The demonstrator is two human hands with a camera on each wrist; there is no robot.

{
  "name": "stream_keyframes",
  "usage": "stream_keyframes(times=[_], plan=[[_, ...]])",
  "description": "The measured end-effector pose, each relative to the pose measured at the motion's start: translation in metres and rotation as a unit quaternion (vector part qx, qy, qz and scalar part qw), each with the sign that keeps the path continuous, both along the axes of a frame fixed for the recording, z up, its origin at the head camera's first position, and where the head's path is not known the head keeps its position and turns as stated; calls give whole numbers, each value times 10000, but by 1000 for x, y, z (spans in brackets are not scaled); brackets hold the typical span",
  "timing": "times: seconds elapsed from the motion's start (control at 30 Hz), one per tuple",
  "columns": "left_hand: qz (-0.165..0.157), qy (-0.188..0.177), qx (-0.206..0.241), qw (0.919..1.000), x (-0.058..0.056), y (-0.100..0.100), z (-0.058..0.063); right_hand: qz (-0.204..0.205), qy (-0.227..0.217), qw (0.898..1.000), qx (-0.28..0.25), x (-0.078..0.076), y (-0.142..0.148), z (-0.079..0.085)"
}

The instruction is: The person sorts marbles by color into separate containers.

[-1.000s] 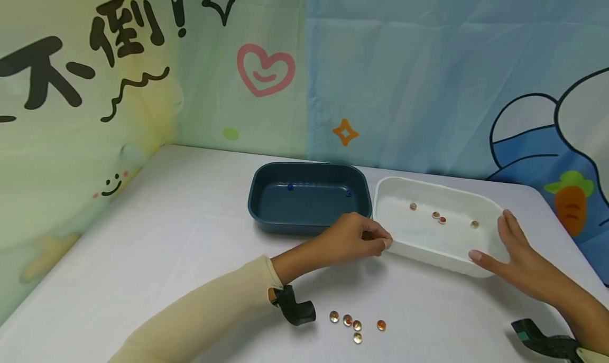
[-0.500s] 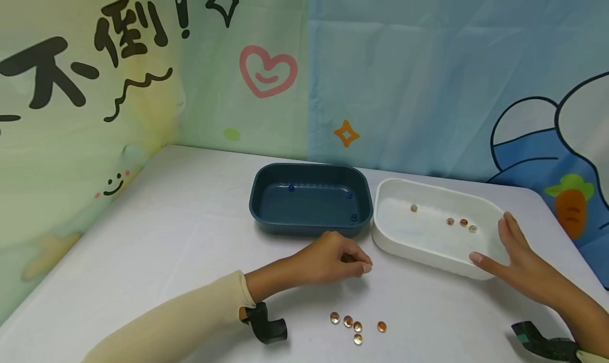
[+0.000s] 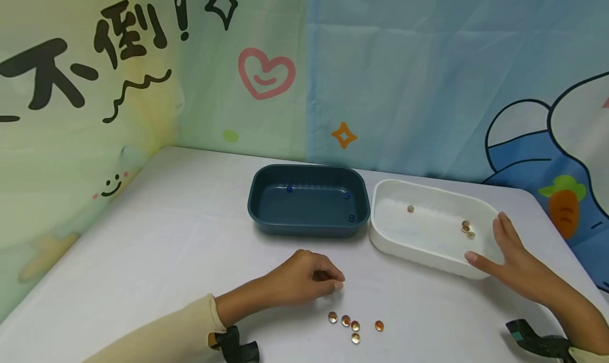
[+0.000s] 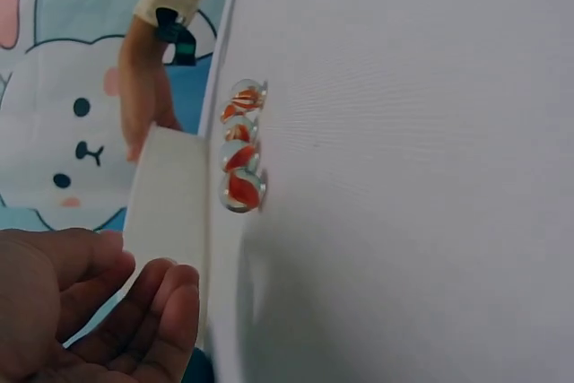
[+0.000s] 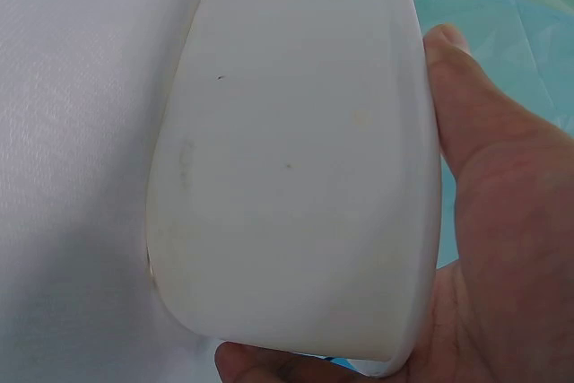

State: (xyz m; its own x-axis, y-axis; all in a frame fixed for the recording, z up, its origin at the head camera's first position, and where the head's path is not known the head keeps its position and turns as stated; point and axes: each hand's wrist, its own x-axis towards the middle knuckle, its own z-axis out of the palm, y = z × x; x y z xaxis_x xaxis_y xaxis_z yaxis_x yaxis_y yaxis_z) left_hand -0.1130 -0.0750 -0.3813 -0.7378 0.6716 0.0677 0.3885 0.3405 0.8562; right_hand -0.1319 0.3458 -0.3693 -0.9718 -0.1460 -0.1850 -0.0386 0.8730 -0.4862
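Loose marbles (image 3: 355,326): five on the bench, clear with orange-red swirls; four bunch together near the left hand, the fifth sits a little to the right.
Left hand (image 3: 300,278): just beyond the loose marbles and apart from them; its fingers are loosely bent, with a gap showing between the tips in the left wrist view.
White tray (image 3: 423,252): beyond the loose marbles and to their right, set at a slant.
Marbles in the white tray (image 3: 470,235): four, three clustered toward the right end, one alone toward the left.
Right hand (image 3: 518,262): holds the white tray's near right corner, thumb at the near rim, other fingers round the right end.
Dark blue tray (image 3: 304,229): left of the white tray, their ends close together.
Blue marbles (image 3: 289,189): three in the dark blue tray, one toward the left, two toward the right.
Bench (image 3: 190,236): white, with a smooth cloth-like surface.
Sleeves (image 3: 157,328): cream, with a black device at each wrist.
Backdrop (image 3: 404,88): green and blue cloth printed with dark lettering, a pink heart, an orange star and a carrot.
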Motion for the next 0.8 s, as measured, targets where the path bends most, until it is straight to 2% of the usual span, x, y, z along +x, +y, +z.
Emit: stream_keyframes(times=[0.1,0.23,0.3,0.5,0.8], plan=[[78,-113,-4,9999,5,-7,-3,-10,-15,10000,-4,0,-1,-1],[27,-275,40,9996,13,-13,-6,0,13,10000,35,-1,0,-1],[-11,-234,34,9997,18,-15,-8,13,22,10000,38,-1,0,-2],[-103,131,-134,9998,24,-19,-10,15,-36,10000,66,-2,0,0],[-109,576,-350,9977,25,-14,-14,20,-7,10000,54,0,0,0]])
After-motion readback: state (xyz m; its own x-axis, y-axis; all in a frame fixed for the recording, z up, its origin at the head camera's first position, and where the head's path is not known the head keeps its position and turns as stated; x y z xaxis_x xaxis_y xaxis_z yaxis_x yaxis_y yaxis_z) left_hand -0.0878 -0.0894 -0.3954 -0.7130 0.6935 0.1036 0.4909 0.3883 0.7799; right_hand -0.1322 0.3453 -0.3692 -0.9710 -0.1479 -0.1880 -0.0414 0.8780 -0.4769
